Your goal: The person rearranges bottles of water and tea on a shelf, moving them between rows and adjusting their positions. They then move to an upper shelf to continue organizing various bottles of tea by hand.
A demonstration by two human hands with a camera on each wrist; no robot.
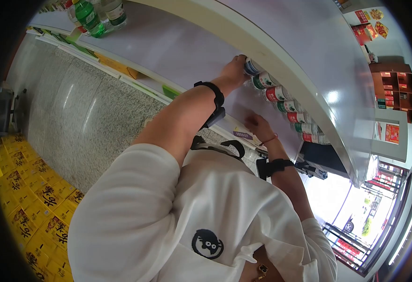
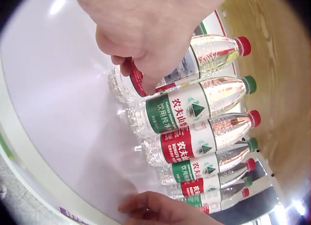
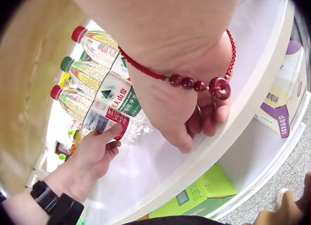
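Observation:
At the near end of a row of water bottles, my left hand (image 1: 234,71) (image 2: 155,30) (image 3: 95,154) pinches the lower, labelled part of a red-capped bottle (image 2: 218,52) (image 3: 75,102), thumb on its red label. That bottle stands upright beside a green-capped bottle (image 2: 216,101) (image 3: 87,75). My right hand (image 1: 261,128) (image 2: 165,210) (image 3: 180,98), with a red beaded bracelet on the wrist, hangs over the shelf's front edge, fingers loosely curled and holding nothing. Red and green caps alternate along the row.
The white shelf (image 1: 168,49) curves around, with another board above it. Green and clear bottles (image 1: 87,19) stand at its far left. Boxes, one green (image 3: 199,191), lie on the level below. Yellow cartons (image 1: 37,202) cover the floor at lower left.

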